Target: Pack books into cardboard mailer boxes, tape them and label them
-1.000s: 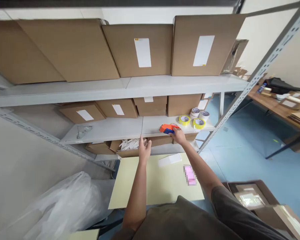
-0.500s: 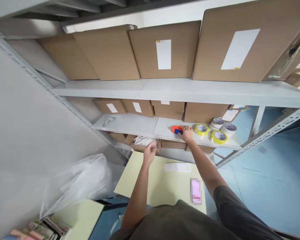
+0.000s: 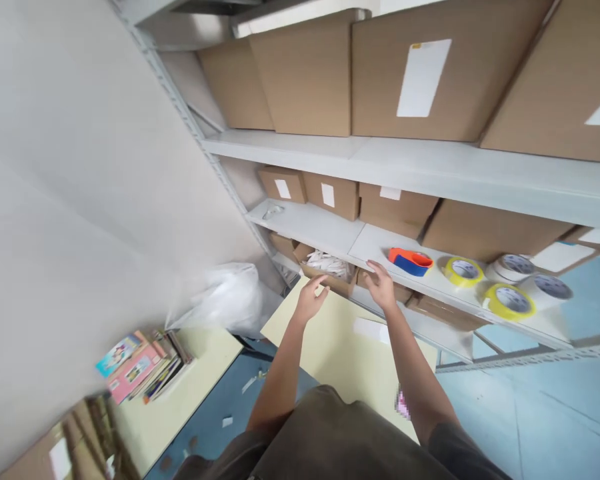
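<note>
My right hand point(image 3: 380, 285) hangs open just in front of the middle shelf's edge point(image 3: 340, 230), fingers spread, holding nothing. An orange and blue tape dispenser point(image 3: 410, 261) lies on that shelf a little to the right of it. My left hand point(image 3: 311, 299) is also open and empty, palm turned inward, in front of an open carton of white packets point(image 3: 329, 265) on the lower shelf. Both hands hover above a pale yellow table point(image 3: 330, 347) with a white label point(image 3: 371, 329) on it.
Yellow and white tape rolls point(image 3: 510, 300) sit on the shelf to the right. Brown cartons point(image 3: 420, 73) fill the shelves above. A clear plastic bag point(image 3: 225, 300) lies at the left by the wall, with a pile of books point(image 3: 140, 363) on a second table.
My right hand has let go of the tape dispenser and drawn back from the shelf. My left hand has moved away from the carton. The view has swung left.
</note>
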`<state>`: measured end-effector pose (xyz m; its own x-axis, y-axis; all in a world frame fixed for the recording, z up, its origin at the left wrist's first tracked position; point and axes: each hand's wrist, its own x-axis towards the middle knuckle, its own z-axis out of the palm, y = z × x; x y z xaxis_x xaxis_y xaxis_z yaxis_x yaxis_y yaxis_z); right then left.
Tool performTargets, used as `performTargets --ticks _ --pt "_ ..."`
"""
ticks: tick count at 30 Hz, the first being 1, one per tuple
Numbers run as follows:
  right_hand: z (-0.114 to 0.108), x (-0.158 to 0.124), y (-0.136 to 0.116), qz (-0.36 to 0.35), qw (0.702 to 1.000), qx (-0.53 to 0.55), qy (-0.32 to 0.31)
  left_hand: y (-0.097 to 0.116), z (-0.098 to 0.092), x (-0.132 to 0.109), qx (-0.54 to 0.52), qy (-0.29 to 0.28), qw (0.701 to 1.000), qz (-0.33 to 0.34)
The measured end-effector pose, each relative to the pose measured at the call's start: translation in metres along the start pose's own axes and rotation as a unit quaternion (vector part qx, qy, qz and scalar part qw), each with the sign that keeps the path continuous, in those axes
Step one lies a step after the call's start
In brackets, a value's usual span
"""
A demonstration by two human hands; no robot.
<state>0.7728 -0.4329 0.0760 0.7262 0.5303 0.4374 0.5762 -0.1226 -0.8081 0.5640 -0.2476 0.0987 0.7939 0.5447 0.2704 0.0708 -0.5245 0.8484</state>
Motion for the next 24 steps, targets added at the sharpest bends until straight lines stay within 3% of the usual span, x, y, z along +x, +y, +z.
performTargets --ticks 7,12,18,24 --pt "0.073 -0.031 -0.007 0.03 0.997 0.044 -0.063 -0.045 -0.049 -0.055 0.039 0.076 0.995 -0.059" --pt "0.144 -0.03 -0.045 -0.006 0.987 0.081 -0.137 -0.062 -0.104 -0.093 0.067 0.139 0.984 -0.088" --pt "0.252 -0.044 -0.118 -0.062 0.964 0.095 -0.239 -0.085 -0.19 -0.154 0.078 0.217 0.967 -0.106" --pt "0.384 -0.099 -0.205 -0.122 0.935 0.089 -0.32 -0.135 -0.305 -0.243 0.076 0.299 0.942 -0.136"
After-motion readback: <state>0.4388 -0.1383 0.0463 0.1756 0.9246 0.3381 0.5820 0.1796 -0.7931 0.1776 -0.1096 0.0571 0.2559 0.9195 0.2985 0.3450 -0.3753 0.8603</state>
